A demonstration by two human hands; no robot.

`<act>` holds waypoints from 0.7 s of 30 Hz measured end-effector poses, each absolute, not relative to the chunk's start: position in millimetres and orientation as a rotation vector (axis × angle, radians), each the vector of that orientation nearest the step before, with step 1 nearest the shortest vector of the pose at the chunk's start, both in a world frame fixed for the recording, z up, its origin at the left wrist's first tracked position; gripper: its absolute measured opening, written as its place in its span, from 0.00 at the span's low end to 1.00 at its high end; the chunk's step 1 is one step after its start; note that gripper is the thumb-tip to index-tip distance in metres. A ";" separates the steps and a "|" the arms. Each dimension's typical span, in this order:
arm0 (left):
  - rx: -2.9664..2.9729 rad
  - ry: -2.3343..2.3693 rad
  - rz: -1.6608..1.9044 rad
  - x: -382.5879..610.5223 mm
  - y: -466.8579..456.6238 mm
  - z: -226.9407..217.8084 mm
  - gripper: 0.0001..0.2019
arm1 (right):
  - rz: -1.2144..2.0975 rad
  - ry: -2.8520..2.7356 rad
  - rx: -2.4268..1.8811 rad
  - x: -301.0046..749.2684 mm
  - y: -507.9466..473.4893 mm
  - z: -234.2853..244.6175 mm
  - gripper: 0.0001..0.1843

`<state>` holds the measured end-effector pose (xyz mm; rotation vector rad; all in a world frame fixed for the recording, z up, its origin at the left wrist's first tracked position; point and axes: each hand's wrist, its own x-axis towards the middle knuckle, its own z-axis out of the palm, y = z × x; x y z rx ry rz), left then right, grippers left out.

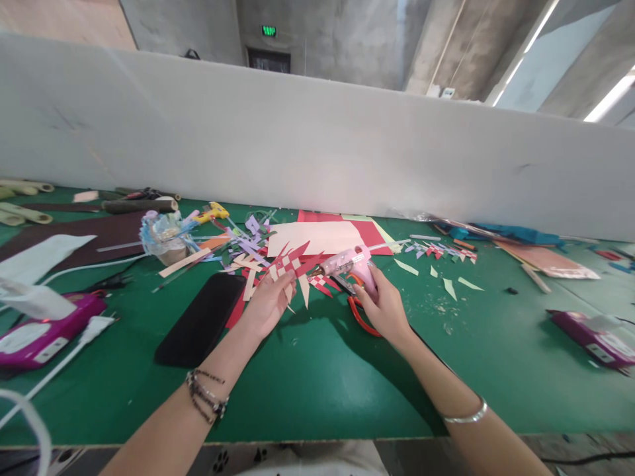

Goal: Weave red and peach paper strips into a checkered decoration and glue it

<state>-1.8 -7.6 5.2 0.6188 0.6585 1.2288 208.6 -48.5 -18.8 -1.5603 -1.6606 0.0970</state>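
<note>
My left hand (268, 303) holds a woven red-and-cream paper piece (292, 266) with pointed strip ends, a little above the green table (317, 377). My right hand (383, 305) grips a pink glue gun (347, 263) by its handle, nozzle pointing left at the woven piece. Orange-handled scissors (361, 316) lie on the table just under my right hand. A black phone (201, 325) lies face down to the left of my left hand.
Loose paper strips (238, 254), cream paper (315, 237) on red sheets and a yellow glue gun (212, 213) lie behind. Purple packs sit at left (40, 334) and right (592, 337). More woven pieces (439, 250) lie to the right. A white partition (317, 139) runs along the back.
</note>
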 end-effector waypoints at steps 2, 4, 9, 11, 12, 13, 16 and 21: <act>0.616 0.645 1.239 -1.6 -7.0 5.2 0.09 | 0.092 -1.669 -1.570 208.8 -48.8 -18.8 0.26; 0.609 0.641 1.240 -1.1 -7.0 6.2 0.09 | 0.090 -1.670 -1.580 208.9 -49.2 -18.6 0.27; 0.604 0.648 1.231 -1.2 -7.7 8.3 0.08 | 0.104 -1.678 -1.561 209.2 -49.3 -19.5 0.27; 0.606 0.648 1.230 -1.8 -7.6 8.0 0.08 | 0.089 -1.673 -1.548 209.4 -49.0 -20.4 0.28; 0.607 0.649 1.230 -2.2 -7.3 7.6 0.09 | 0.081 -1.669 -1.545 209.5 -48.9 -20.8 0.28; 0.608 0.650 1.230 -2.6 -7.0 7.1 0.09 | 0.076 -1.668 -1.543 209.6 -48.8 -21.2 0.28; 0.610 0.654 1.233 -3.7 -5.8 5.5 0.10 | 0.078 -1.678 -1.541 210.0 -48.7 -22.2 0.28; 0.607 0.682 1.232 -4.9 -4.9 4.3 0.07 | 0.077 -1.677 -1.537 209.9 -48.3 -23.3 0.28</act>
